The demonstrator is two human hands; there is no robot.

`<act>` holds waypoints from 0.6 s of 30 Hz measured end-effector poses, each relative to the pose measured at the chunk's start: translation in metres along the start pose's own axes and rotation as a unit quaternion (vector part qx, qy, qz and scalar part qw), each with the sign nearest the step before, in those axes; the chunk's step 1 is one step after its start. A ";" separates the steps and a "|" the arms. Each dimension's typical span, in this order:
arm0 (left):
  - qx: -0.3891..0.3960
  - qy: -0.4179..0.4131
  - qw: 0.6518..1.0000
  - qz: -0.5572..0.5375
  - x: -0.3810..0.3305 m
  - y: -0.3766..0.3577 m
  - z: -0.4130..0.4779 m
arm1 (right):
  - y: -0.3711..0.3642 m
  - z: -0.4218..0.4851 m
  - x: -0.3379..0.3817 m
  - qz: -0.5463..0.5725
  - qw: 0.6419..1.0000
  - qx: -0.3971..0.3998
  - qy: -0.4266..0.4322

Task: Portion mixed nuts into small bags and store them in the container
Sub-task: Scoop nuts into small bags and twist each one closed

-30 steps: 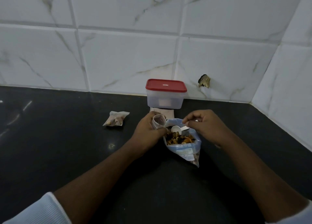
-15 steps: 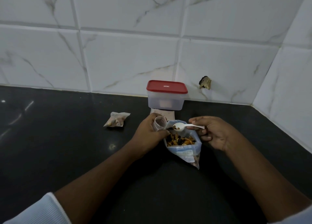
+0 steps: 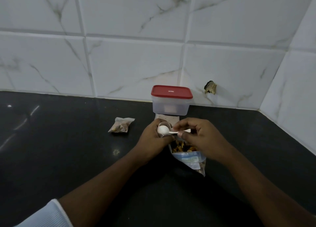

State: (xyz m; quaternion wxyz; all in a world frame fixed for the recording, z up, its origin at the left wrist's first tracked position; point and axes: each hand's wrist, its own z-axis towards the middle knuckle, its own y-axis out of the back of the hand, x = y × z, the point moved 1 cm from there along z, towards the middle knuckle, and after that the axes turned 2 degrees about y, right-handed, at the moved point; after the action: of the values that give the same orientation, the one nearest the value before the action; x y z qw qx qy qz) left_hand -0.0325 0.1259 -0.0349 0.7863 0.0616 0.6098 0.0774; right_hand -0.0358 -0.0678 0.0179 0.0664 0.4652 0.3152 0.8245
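Here the white spoon (image 3: 163, 129) is pinched by its handle in the curled fingers of the right hand (image 3: 203, 139), its bowl turned over the small bag (image 3: 166, 124), which is gripped at the mouth by the left hand (image 3: 152, 139). Just beneath, the big nut bag (image 3: 188, 158) stands open. Nuts could be spilled onto the counter (image 3: 68, 158) if that narrow mouth is missed, or the big bag toppled by a wrist. A filled bag (image 3: 121, 127) lies left; the lidded container (image 3: 171, 107) is behind.

left hand (image 3: 152, 135) curled, right hand (image 3: 201, 137) pinching, both close together.
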 end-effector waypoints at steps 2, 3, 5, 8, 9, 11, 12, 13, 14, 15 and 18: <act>-0.005 0.001 1.000 -0.001 0.001 0.000 0.001 | -0.001 0.000 -0.001 -0.028 0.999 -0.007 0.030; -0.005 0.003 1.000 -0.001 0.002 -0.001 0.001 | 0.000 0.000 -0.002 -0.035 0.999 -0.015 0.034; -0.002 0.009 1.000 -0.005 0.002 0.000 0.001 | 0.006 0.001 -0.003 -0.042 0.998 -0.039 0.035; -0.002 0.018 1.000 -0.005 -0.001 0.002 0.001 | 0.020 0.003 -0.009 -0.066 0.992 -0.100 0.049; -0.007 0.022 1.000 -0.003 -0.001 0.002 0.001 | 0.025 0.003 -0.012 -0.083 0.990 -0.108 0.048; -0.012 0.032 0.999 -0.011 -0.003 0.003 0.001 | 0.032 0.002 -0.018 -0.118 0.991 -0.062 0.023; -0.012 0.037 0.999 -0.017 -0.004 0.003 0.000 | 0.034 0.001 -0.018 -0.132 0.991 -0.015 0.007; -0.012 0.042 0.999 -0.020 -0.005 0.003 0.000 | 0.034 0.001 -0.019 -0.146 0.989 0.035 -0.008; -0.012 0.045 0.999 -0.020 -0.005 0.003 -0.001 | 0.033 0.000 -0.020 -0.156 0.985 0.071 -0.019; -0.012 0.047 0.999 -0.018 -0.006 0.003 -0.001 | 0.033 0.001 -0.021 -0.165 0.982 0.084 -0.027; -0.008 0.049 0.999 -0.019 -0.007 0.003 -0.001 | 0.034 0.005 -0.026 -0.224 0.974 0.040 -0.022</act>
State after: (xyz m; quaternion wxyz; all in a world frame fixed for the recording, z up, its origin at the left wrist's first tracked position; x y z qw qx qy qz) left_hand -0.0352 0.1277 -0.0278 0.7576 0.0397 0.6477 0.0697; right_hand -0.0112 -0.1032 0.0203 0.2376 0.4035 0.4422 0.7650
